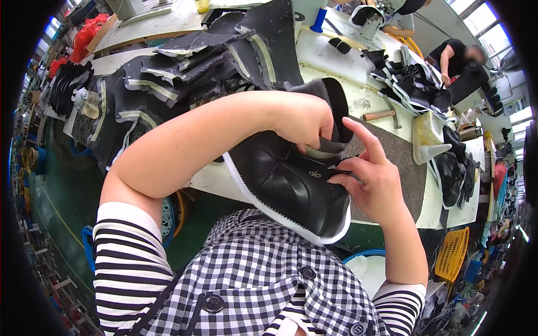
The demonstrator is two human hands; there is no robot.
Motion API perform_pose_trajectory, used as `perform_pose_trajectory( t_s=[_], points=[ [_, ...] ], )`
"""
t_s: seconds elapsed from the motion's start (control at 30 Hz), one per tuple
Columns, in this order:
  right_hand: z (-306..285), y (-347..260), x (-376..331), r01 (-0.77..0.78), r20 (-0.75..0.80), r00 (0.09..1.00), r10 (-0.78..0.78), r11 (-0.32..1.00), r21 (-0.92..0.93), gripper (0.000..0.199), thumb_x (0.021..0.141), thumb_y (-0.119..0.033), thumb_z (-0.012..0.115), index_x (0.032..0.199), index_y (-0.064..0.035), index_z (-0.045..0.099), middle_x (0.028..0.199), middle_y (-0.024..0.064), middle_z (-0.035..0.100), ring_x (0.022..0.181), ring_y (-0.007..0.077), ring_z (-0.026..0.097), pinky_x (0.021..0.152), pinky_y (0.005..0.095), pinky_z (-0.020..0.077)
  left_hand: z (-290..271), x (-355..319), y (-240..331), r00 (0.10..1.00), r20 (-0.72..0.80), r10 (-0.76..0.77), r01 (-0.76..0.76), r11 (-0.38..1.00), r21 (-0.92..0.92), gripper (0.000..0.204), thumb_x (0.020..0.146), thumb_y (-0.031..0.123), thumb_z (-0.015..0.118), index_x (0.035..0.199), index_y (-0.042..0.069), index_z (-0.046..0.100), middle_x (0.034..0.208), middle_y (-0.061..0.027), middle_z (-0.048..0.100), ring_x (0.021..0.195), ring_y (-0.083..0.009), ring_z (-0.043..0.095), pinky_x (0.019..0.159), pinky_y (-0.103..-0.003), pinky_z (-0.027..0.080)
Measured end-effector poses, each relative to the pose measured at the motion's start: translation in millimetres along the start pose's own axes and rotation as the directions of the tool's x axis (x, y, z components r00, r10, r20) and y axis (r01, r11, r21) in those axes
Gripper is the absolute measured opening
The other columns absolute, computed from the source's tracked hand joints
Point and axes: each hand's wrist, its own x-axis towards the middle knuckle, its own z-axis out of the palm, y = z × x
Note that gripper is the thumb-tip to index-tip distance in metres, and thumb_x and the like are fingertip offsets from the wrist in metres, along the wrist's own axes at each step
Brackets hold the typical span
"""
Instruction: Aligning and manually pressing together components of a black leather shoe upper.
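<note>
A black leather shoe upper (pixel 283 185) with a white stitched lower edge and grey lining is held in front of my chest, over the table's near edge. My left hand (pixel 307 124) reaches across the top of it, its fingers curled at the lined opening and their tips partly hidden. On the other side, my right hand (pixel 372 176) pinches a black edge by the throat with thumb and fingers, while the index finger stretches up beside the dark collar (pixel 336 106). A small metal ornament (pixel 315 174) sits on the upper's front.
Black padded pieces with pale strips (pixel 151 87) are heaped at the left. A hammer (pixel 386 115) lies beyond a brown mat (pixel 400 162). More black uppers (pixel 448 179) lie to the right, near a yellow basket (pixel 452 255). Another person (pixel 459 59) works at the far right.
</note>
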Motion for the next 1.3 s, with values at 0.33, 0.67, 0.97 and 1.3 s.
perform_pose_trajectory(
  t_s=[0.33, 0.67, 0.97, 1.3],
  points=[
    [-15.5, 5.1, -1.2, -0.071, 0.063, 0.996, 0.063, 0.988, 0.139, 0.027, 0.070, -0.019, 0.079, 0.084, -0.0031, 0.063, 0.095, 0.0094, 0.066, 0.081, 0.0298, 0.065, 0.069, 0.0356, 0.0531, -1.2, -17.4, 18.3, 0.992, 0.039, 0.117, -0.122, 0.983, 0.139, 0.025, 0.091, 0.019, 0.061, 0.107, 0.001, 0.067, 0.090, -0.0100, 0.070, 0.081, -0.0207, 0.065, 0.075, -0.032, 0.050],
    [-8.3, 9.1, -1.2, -0.103, 0.043, 0.994, 0.096, 0.975, 0.197, 0.026, 0.071, -0.018, 0.079, 0.083, -0.0021, 0.064, 0.088, 0.0108, 0.065, 0.080, 0.0311, 0.064, 0.071, 0.0374, 0.0518, 3.2, -29.4, 32.7, 1.000, 0.000, 0.019, -0.019, 0.993, 0.114, 0.046, 0.074, 0.028, 0.080, 0.105, -0.003, 0.066, 0.087, -0.0134, 0.069, 0.079, -0.0204, 0.065, 0.072, -0.031, 0.050],
    [-2.1, 6.9, 0.5, -0.131, 0.041, 0.991, 0.124, 0.964, 0.231, 0.024, 0.071, -0.018, 0.079, 0.082, -0.0018, 0.064, 0.089, 0.0112, 0.065, 0.081, 0.0310, 0.064, 0.071, 0.0377, 0.0521, 15.0, -27.1, 15.8, 0.998, -0.063, 0.025, -0.022, 0.999, 0.047, 0.038, 0.075, 0.020, 0.075, 0.104, -0.004, 0.066, 0.093, -0.0171, 0.069, 0.088, -0.0243, 0.067, 0.081, -0.032, 0.051],
    [0.6, 9.2, -3.2, -0.125, 0.028, 0.992, 0.122, 0.963, 0.237, 0.022, 0.072, -0.017, 0.078, 0.081, -0.0017, 0.064, 0.090, 0.0111, 0.065, 0.080, 0.0312, 0.064, 0.071, 0.0380, 0.0517, 21.8, -22.9, 9.3, 0.993, -0.090, 0.076, -0.070, 0.995, 0.068, 0.040, 0.077, 0.021, 0.074, 0.103, -0.006, 0.065, 0.096, -0.0200, 0.069, 0.091, -0.0276, 0.067, 0.083, -0.034, 0.051]
  ],
)
